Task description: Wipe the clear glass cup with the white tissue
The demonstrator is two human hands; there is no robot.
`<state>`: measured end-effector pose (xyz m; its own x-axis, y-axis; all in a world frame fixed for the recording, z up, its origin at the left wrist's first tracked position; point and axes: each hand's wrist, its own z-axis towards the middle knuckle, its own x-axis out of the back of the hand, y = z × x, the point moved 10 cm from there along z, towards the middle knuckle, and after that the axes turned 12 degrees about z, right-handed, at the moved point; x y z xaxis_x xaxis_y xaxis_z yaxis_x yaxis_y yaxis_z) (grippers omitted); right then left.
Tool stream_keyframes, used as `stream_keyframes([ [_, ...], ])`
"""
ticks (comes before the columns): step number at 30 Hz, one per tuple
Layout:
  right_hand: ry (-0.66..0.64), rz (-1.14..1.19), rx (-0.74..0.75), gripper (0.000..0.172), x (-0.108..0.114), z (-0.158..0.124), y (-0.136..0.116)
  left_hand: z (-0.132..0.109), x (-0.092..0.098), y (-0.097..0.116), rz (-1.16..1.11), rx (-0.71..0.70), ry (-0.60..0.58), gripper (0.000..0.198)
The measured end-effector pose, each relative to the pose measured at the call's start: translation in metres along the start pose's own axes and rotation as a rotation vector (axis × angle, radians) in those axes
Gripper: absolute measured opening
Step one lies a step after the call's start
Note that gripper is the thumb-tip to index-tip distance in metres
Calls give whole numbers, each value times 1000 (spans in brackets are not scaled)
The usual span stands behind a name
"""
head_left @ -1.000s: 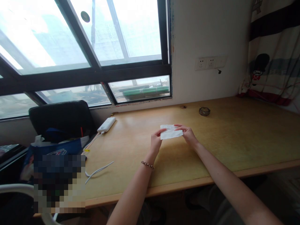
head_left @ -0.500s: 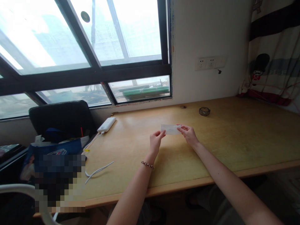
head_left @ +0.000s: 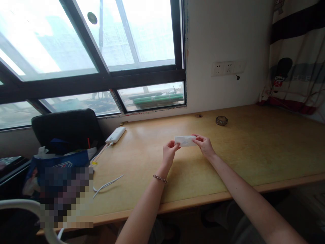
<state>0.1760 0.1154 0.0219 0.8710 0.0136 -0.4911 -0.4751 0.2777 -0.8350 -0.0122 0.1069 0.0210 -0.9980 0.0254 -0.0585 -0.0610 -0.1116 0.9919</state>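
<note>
A small, flat white rectangle, which looks like a piece of folded paper, is held out level above the wooden desk. My left hand pinches its left end between thumb and fingers; a braided bracelet circles that wrist. At the opposite end, my right hand grips the paper the same way, thumb on the near face. Faint creases or marks show on the paper, too small to make out. Parts of the fingers are hidden behind it.
A white power bank with a cable lies on the desk's left side. Towards the back right sits a small dark round dish. A black chair and a blue bag stand to the left, by the window.
The paper has tipped slightly and sits a touch lower, its face showing more brightly. My left hand has shifted a little to the right; my right hand has hardly moved.
</note>
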Motion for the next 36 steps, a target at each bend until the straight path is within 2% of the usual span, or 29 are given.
stream_keyframes([
  [10, 45, 11, -4, 24, 7, 2, 6, 1, 1, 1, -23, -14, 4, 30],
  [16, 58, 28, 6, 29, 8, 1, 5, 0, 3, 1, -42, 1, 20, 52],
  [19, 73, 11, 19, 32, 9, 1, 3, 0, 3, -4, -65, 54, 22, 58],
  [23, 54, 9, 25, 34, 5, 1, 1, -3, -15, -17, -72, 188, -156, 46],
  [26, 38, 16, 19, 34, 2, 1, 0, -6, -21, -20, 1, 203, -233, 40],
  [33, 95, 49, 14, 37, 9, 2, -1, -6, -18, -16, 74, 134, -189, 40],
  [36, 86, 99, -46, 43, 9, 2, 3, -5, -11, -12, -13, 107, -94, 41],
])
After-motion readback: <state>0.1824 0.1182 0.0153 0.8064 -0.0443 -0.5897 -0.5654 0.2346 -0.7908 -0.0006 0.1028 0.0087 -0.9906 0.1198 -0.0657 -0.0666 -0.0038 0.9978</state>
